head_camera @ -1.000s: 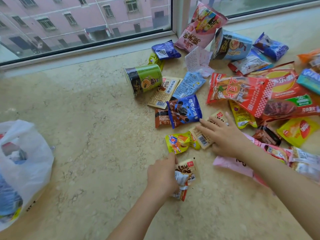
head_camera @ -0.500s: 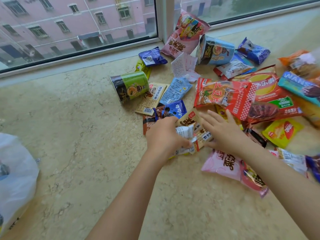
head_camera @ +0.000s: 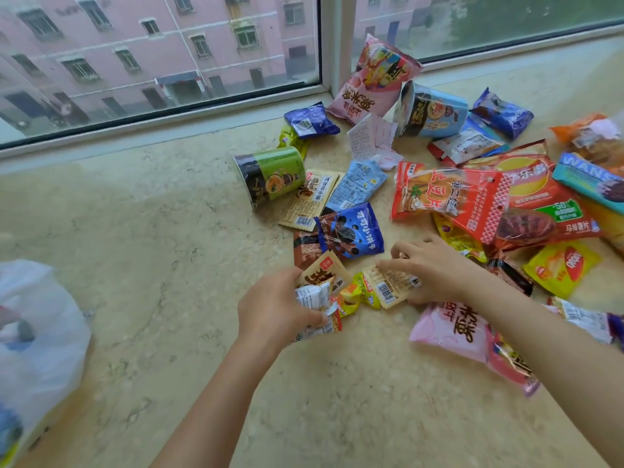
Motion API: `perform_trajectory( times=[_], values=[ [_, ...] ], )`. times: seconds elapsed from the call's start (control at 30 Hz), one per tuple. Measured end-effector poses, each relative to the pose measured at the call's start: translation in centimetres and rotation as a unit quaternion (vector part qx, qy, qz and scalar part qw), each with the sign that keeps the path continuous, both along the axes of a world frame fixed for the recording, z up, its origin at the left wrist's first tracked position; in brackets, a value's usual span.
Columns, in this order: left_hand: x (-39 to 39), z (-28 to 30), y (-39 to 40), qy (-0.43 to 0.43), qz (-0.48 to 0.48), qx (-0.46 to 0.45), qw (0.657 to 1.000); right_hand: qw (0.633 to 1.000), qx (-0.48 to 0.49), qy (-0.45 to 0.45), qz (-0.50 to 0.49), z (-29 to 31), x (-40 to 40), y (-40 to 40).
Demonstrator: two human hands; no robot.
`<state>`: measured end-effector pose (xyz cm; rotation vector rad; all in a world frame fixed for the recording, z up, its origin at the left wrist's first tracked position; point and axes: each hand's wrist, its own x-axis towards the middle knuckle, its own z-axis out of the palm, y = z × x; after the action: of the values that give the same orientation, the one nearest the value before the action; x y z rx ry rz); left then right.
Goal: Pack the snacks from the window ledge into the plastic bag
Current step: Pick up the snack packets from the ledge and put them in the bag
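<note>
A heap of snack packets covers the right half of the marble window ledge [head_camera: 162, 265]. My left hand [head_camera: 273, 309] is shut on a bunch of small beige and white packets [head_camera: 320, 285], just above the ledge. Touching that bunch on its right lies a small yellow packet [head_camera: 354, 293]. My right hand [head_camera: 435, 268] grips a beige barcoded packet [head_camera: 388, 285] beside it. The white plastic bag [head_camera: 37, 339] sits at the left edge, partly out of frame, with things inside.
Behind my hands lie a blue cookie packet [head_camera: 351, 234], a green cup [head_camera: 270, 175], a blue cup [head_camera: 432, 111], a red bag [head_camera: 449, 197] and a pink bag [head_camera: 452, 329]. The window frame [head_camera: 332, 42] runs along the far side.
My left hand carried its packets up from the near ledge to the pile and stays closed on them. My right hand curled its fingers around the barcoded packet. The view shifted right.
</note>
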<state>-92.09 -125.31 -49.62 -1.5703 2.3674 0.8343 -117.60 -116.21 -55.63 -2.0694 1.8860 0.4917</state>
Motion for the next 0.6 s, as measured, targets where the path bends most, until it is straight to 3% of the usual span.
perform_trajectory(
  times=[0.1,0.27,0.43,0.6],
  values=[
    [2.2,-0.1,0.1,0.004,0.009,-0.003,1.0,0.999,0.0,0.047,-0.013,-0.2,1.7,0.3],
    [5.8,-0.2,-0.3,0.024,0.035,0.002,0.999,0.985,-0.151,0.077,-0.014,-2.7,4.0,2.1],
    [11.0,1.2,-1.2,0.066,0.071,-0.015,0.995,0.949,-0.315,0.023,-0.005,-0.2,7.7,2.2],
    [17.9,4.3,-1.7,0.135,0.087,-0.063,0.985,0.898,-0.427,-0.069,0.077,3.9,16.3,-0.5]
  ],
)
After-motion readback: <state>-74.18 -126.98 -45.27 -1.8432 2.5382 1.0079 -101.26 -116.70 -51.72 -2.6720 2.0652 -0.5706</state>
